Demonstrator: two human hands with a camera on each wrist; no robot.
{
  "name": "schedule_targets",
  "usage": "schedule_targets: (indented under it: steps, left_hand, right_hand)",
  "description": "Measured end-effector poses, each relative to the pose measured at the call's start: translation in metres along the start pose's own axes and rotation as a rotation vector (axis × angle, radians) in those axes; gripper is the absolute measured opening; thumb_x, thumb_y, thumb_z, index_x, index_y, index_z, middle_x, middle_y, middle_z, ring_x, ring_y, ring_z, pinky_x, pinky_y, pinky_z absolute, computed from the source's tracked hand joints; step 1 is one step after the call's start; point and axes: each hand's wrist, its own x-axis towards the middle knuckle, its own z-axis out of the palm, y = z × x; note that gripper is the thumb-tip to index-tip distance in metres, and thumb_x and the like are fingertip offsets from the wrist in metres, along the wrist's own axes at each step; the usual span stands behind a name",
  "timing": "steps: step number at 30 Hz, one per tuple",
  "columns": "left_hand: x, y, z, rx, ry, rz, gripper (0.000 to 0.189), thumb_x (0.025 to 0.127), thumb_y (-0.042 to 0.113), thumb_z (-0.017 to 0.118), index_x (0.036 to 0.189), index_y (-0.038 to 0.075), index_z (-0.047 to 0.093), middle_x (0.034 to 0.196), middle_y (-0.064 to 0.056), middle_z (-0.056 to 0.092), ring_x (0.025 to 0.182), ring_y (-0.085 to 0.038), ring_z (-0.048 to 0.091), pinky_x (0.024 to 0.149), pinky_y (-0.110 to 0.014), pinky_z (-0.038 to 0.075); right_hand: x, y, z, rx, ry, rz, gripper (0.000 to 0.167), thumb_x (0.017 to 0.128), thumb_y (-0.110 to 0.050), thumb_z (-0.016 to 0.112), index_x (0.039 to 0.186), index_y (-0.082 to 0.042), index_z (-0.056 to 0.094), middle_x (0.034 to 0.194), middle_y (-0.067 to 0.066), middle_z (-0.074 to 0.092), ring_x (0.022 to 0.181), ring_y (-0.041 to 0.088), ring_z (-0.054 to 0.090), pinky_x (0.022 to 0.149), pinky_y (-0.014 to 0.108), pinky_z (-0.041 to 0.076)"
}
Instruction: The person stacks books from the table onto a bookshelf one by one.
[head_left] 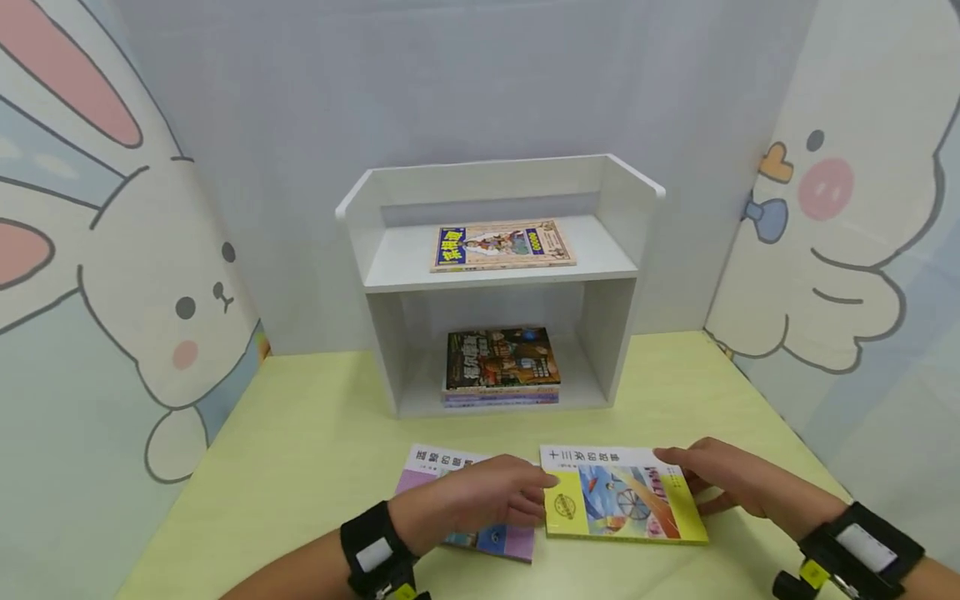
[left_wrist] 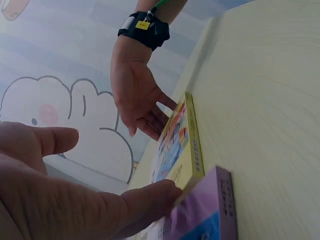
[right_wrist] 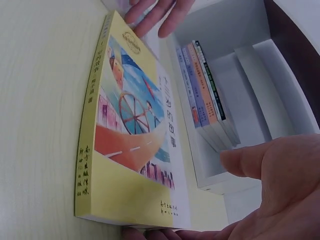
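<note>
A yellow and white book (head_left: 624, 500) with a Ferris wheel picture lies on the table. My right hand (head_left: 731, 479) is at its right edge; in the right wrist view the fingers (right_wrist: 150, 234) are low against that edge and the thumb (right_wrist: 242, 161) stands away from the cover. Over a purple book (head_left: 519, 543) just to the left, my left hand (head_left: 491, 496) covers part of that cover and reaches the yellow book's left edge. The left wrist view shows the left thumb and fingers spread apart, one finger (left_wrist: 155, 197) where the two books meet.
Behind the books stands a white two-tier shelf (head_left: 626, 333). A comic-style book (head_left: 502, 244) lies flat on its upper board, and a stack of books (head_left: 502, 362) sits in the lower compartment. Cloth walls with cartoon rabbits (head_left: 172, 275) enclose the pale yellow table (head_left: 300, 433).
</note>
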Motion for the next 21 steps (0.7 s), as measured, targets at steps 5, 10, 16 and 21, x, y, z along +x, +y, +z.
schedule_targets:
  steps: [5,10,16,21]
  left_hand:
    - [0.006,0.001,0.012,-0.027,0.106,-0.022,0.077,0.107,0.031,0.069,0.16,-0.015,0.039,0.146,-0.04,0.056,0.144,-0.056,0.053,0.119,-0.061,0.046]
    - [0.005,-0.004,0.011,-0.062,0.178,-0.009,0.068,0.106,0.029,0.07,0.15,-0.018,0.049,0.132,-0.028,0.066,0.131,-0.044,0.065,0.118,-0.055,0.049]
    - [0.008,-0.013,0.011,-0.133,0.212,0.005,0.056,0.104,0.026,0.071,0.139,-0.015,0.057,0.126,-0.027,0.067,0.12,-0.037,0.07,0.115,-0.054,0.052]
    - [0.011,-0.022,0.011,-0.214,0.195,0.002,0.039,0.105,0.024,0.071,0.13,-0.006,0.067,0.12,-0.02,0.07,0.109,-0.027,0.071,0.107,-0.048,0.057]
  right_hand:
    - [0.0,0.005,0.003,0.088,0.022,0.038,0.057,0.113,-0.047,0.059,0.116,0.01,0.063,0.115,0.019,0.066,0.105,0.028,0.065,0.094,0.053,0.063]
    - [0.001,0.01,0.005,0.121,0.055,0.02,0.055,0.113,-0.033,0.061,0.126,0.02,0.053,0.122,0.028,0.059,0.113,0.038,0.06,0.095,0.053,0.063]
    - [0.004,0.014,0.004,0.108,0.104,-0.017,0.058,0.112,-0.021,0.061,0.143,0.026,0.047,0.127,0.031,0.064,0.112,0.036,0.066,0.091,0.048,0.064]
    - [0.007,0.016,-0.007,0.187,0.086,-0.067,0.06,0.114,-0.02,0.061,0.148,0.025,0.043,0.118,0.016,0.072,0.098,0.022,0.069,0.085,0.04,0.063]
